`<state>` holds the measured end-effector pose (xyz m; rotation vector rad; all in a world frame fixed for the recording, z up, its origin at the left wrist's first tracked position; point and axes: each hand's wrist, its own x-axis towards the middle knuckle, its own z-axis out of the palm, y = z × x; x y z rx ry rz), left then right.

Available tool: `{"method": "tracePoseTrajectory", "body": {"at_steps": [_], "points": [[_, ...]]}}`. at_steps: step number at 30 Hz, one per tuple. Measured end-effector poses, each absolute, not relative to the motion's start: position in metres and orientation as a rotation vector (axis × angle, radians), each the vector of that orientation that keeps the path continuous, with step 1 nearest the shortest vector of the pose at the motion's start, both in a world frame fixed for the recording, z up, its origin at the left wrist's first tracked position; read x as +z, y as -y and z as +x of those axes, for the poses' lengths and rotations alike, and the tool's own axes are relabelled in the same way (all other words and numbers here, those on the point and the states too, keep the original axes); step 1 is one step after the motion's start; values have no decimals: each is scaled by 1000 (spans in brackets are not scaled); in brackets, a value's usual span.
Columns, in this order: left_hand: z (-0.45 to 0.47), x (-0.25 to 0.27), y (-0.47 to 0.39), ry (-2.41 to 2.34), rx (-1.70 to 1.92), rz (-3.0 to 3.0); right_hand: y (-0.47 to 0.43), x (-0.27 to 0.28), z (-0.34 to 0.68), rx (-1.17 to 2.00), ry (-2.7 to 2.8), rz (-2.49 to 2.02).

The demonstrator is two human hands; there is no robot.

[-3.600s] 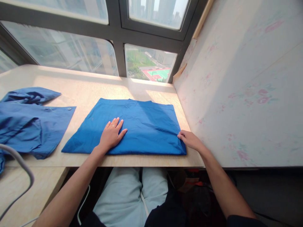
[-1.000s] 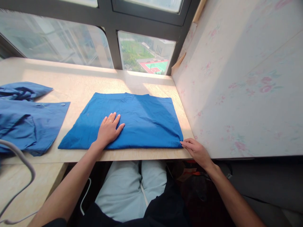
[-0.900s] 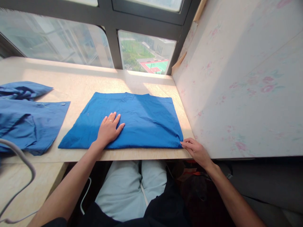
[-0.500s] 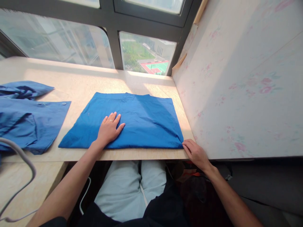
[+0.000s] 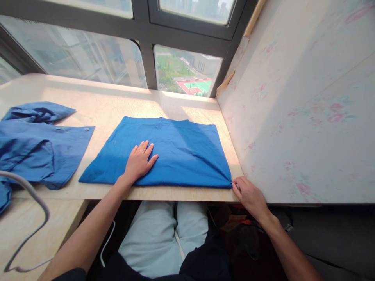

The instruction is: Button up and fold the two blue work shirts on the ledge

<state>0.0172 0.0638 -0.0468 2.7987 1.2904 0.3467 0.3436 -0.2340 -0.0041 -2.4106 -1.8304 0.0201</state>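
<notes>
On the wooden surface (image 5: 99, 191): folded blue garment (image 5: 178, 156), lying; left hand (image 5: 139, 162), spread, which I am pressing as anchor; right hand (image 5: 249, 195), pinching its near-right corner (image 5: 227, 184), light tension likely smoothing creases best.

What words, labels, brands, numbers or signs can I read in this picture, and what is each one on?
Readable text: none.
Faint small mark on the bright blue, flat-laid cloth: too small to tell whether it is writing.
Small pale patch below the light wooden tabletop, at right: possibly a tag, too small to read.
</notes>
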Motion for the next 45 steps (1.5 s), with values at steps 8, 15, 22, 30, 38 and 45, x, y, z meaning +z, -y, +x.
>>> {"method": "tracePoseTrajectory", "body": {"at_steps": [8,15,22,30,38,45], "points": [[18,-49,-59,-1336,377,2778,206,22,327,-238,1561,-2238],[18,-50,-57,-1360,405,2769,108,25,228,132,1707,-1653],[16,-51,-58,-1329,433,2762,39,-47,173,379,1749,-1584],[15,-52,-59,-1305,461,2751,106,-56,267,258,1552,-1730],[12,-56,-62,-1227,663,2604,169,-64,337,117,1303,-1909],[-16,-43,-36,-1198,1317,1965,167,-69,333,79,1406,-1941]]}}
